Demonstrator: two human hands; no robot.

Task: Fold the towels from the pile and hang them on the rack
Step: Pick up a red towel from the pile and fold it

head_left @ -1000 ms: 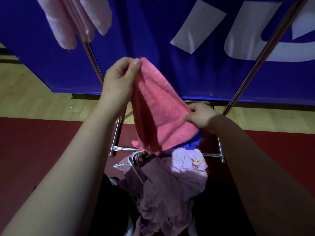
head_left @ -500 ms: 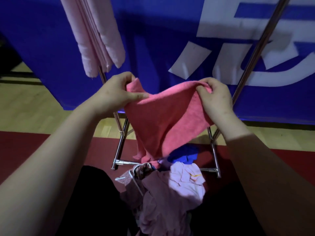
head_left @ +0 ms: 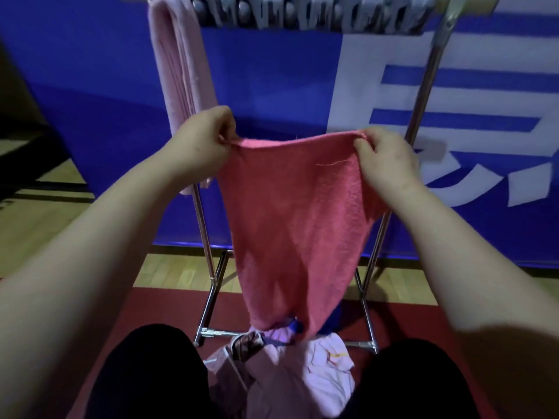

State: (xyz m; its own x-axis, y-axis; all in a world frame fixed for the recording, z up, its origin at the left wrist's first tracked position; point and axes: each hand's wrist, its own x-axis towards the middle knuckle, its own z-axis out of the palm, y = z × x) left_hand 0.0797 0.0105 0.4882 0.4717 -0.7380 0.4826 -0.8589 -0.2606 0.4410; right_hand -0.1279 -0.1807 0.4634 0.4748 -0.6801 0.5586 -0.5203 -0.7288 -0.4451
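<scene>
While the left hand (head_left: 202,137) and right hand (head_left: 384,158) each pinch a top corner, the pink towel (head_left: 298,219) hangs mid-frame before the rack (head_left: 202,225), its hem touching the pile (head_left: 290,367) at bottom centre.

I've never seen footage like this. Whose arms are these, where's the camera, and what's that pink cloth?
No machine here: these are a person's two bare arms, filmed by a camera worn on their head, looking forward and down. The left hand and right hand each pinch a top corner of a pink towel, holding it spread out. Behind it stands a metal rack, with a pale pink towel folded over its top bar. On the floor below lies the pile of laundry, between the person's legs.
</scene>
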